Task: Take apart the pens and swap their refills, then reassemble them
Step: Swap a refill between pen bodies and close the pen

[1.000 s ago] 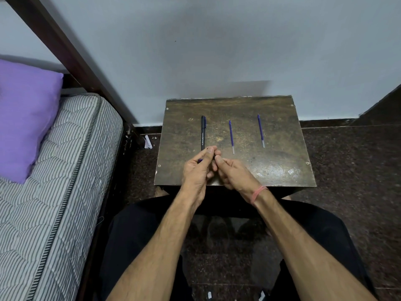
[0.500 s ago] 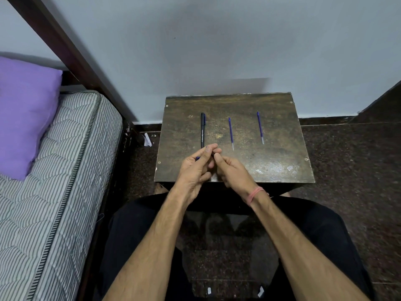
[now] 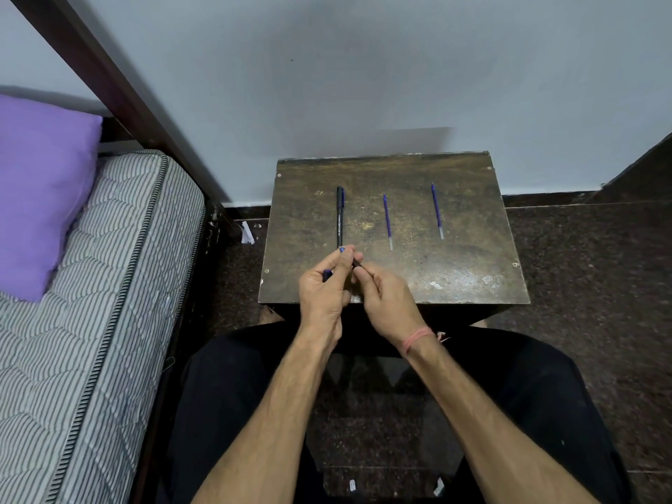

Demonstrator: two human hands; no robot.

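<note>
In the head view, a small dark wooden table (image 3: 454,271) stands against the pale wall, and everything here is placed relative to it. On its far left part lies a black pen (image 3: 340,216), pointing away from the person. Just to the right of this pen, near the middle of the table, lies a thin blue refill (image 3: 387,221), and further right, well apart from it, lies a second blue refill (image 3: 437,211); both lie almost parallel to the pen. Above the near edge of the table the two hands meet. The left hand (image 3: 325,292) is closed around a dark pen part, with a blue end (image 3: 327,274) that shows between the fingers and a small blue tip above the fingertips. The right hand (image 3: 385,300) pinches a thin dark piece (image 3: 356,263) between thumb and finger, just beside the left fingertips. A pink band (image 3: 418,338) is on the right wrist. Left of the table stands a bed with a striped mattress (image 3: 91,321) and a purple pillow (image 3: 40,191).
</note>
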